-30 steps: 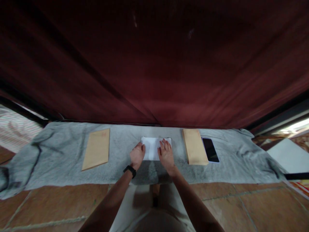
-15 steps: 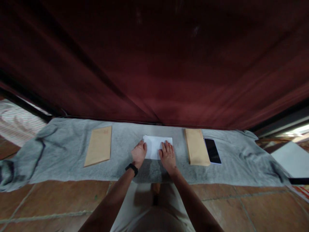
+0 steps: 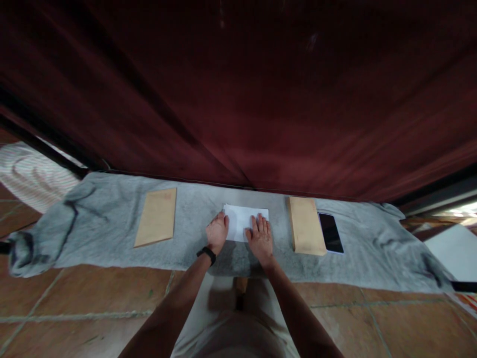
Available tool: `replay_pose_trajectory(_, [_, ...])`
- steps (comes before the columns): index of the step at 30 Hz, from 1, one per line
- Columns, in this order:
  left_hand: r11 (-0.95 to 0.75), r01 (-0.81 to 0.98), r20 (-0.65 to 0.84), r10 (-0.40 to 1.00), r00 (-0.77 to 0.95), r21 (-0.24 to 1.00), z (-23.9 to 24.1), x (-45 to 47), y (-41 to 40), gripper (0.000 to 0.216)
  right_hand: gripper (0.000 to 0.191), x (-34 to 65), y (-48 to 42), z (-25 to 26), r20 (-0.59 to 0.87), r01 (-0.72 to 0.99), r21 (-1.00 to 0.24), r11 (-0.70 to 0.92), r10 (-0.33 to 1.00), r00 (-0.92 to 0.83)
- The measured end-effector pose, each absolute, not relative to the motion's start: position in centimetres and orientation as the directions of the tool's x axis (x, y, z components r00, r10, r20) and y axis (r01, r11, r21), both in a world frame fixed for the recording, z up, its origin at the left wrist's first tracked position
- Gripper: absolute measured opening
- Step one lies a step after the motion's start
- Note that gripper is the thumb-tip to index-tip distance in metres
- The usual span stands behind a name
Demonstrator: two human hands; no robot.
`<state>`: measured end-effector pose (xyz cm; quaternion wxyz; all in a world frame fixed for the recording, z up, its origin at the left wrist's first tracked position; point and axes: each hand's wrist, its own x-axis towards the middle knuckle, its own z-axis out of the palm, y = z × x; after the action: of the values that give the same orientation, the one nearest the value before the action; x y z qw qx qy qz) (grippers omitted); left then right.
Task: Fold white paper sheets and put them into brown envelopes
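A white sheet of paper (image 3: 240,224), seemingly folded, lies on the grey cloth in front of me. My left hand (image 3: 217,231), with a dark band on its wrist, is closed at the paper's left edge, thumb toward the sheet; its fingertips are partly hidden. My right hand (image 3: 260,239) rests flat on the right part of the paper with its fingers spread. To the left of the hands lies a single brown envelope (image 3: 155,217). On the right is a stack of brown envelopes (image 3: 307,226).
A phone (image 3: 330,232) with a dark screen lies against the right side of the envelope stack. The grey cloth (image 3: 112,223) covers the long narrow surface. Behind it rises a dark red fabric wall (image 3: 238,124). Tiled floor (image 3: 104,293) shows along the near edge.
The view has shifted and tilted slightly. My right fingers are spread a little wider on the paper; my left hand stays at its left edge.
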<state>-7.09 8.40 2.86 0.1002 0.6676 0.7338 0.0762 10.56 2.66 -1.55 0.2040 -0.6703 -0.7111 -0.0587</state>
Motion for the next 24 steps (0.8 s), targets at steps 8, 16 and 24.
replay_pose_trajectory(8, [0.156, 0.958, -0.003, 0.987, -0.160, 0.239, 2.8, -6.5, 8.3, 0.034, 0.056, 10.6, 2.7, -2.0, 0.417, 0.978, -0.177, 0.113, 0.909, -0.030])
replay_pose_trajectory(16, [-0.201, 0.939, 0.314, 0.943, 0.109, 0.278, 2.6, -5.3, 6.3, 0.038, 0.057, 10.6, 2.7, -2.1, 0.393, 0.976, -0.196, 0.099, 0.920, -0.015])
replay_pose_trajectory(24, [-0.408, 0.872, 0.226, 0.907, 0.354, 0.269, -0.3, -3.1, 4.6, 0.049, 0.056, 10.5, 2.7, -2.2, 0.366, 0.972, -0.217, 0.093, 0.931, -0.007])
